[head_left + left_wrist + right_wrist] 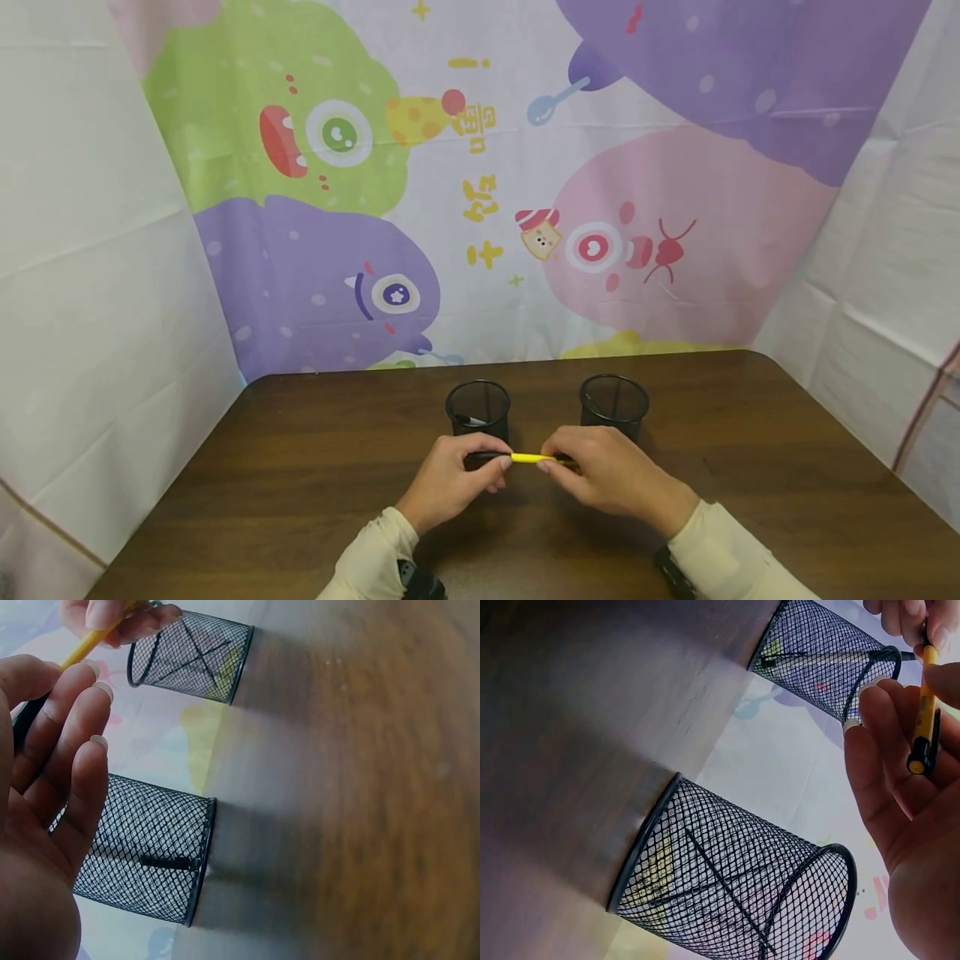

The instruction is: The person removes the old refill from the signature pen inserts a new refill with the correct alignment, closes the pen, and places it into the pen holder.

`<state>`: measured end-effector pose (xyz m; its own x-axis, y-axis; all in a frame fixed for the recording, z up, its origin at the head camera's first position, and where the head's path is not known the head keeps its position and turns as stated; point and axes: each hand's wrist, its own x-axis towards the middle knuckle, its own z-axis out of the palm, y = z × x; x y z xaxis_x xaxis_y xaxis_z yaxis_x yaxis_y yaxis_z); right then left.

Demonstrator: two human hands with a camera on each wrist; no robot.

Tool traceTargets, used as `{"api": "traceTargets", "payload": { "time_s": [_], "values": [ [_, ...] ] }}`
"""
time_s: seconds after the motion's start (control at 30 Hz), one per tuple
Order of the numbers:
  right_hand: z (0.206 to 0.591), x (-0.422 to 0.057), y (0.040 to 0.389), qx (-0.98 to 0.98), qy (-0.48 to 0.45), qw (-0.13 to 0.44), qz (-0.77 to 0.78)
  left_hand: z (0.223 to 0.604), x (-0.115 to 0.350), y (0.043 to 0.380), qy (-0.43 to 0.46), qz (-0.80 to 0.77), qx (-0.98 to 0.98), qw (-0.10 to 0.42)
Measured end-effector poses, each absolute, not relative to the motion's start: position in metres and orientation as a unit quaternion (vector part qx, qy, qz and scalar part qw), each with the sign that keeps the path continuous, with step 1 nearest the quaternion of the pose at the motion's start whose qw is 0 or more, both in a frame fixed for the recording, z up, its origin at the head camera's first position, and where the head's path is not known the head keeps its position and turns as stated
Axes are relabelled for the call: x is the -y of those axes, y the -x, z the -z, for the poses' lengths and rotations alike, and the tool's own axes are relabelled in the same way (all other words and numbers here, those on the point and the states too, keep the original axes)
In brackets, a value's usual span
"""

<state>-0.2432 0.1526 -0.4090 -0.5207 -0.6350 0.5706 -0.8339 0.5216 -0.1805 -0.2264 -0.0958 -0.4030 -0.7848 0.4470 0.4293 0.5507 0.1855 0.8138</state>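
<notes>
Between my hands lies a pen (pixel 531 457), yellow in the middle with black parts at both ends, held level above the table. My left hand (pixel 450 482) pinches its black left part between thumb and fingers. My right hand (pixel 618 473) pinches the yellow barrel near its other end; in the right wrist view that end of the pen (pixel 928 712) shows a black clip. Just beyond the left hand stands a black mesh pen cup (pixel 487 400) with a dark pen-like item (pixel 169 862) inside. Behind the right hand stands a second mesh pen cup (pixel 615 400).
Both cups stand upright on the brown wooden table (pixel 315 467). Thin dark lines cross inside the right cup (pixel 727 877). A cartoon-printed cloth (pixel 480 317) hangs at the table's far edge, with white cloth (pixel 97 250) on either side.
</notes>
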Motion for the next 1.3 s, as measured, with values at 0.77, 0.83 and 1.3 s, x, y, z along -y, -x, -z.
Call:
{"api": "traceTargets", "payload": {
  "time_s": [0.77,0.83,1.3],
  "values": [
    [0.4077,-0.1523,0.2419,0.84,-0.44,0.231,-0.218,0.4055,0.0959,0.2272,0.313,0.552,0.773,0.028],
    [0.4079,-0.1523,0.2419,0.839,-0.441,0.23,-0.22,0.4055,0.0958,0.2272,0.309,0.553,0.773,0.025],
    [0.4077,-0.15,0.2403,0.855,-0.428,0.191,-0.223,0.4033,0.0944,0.226,0.344,0.533,0.772,0.034]
  ]
}}
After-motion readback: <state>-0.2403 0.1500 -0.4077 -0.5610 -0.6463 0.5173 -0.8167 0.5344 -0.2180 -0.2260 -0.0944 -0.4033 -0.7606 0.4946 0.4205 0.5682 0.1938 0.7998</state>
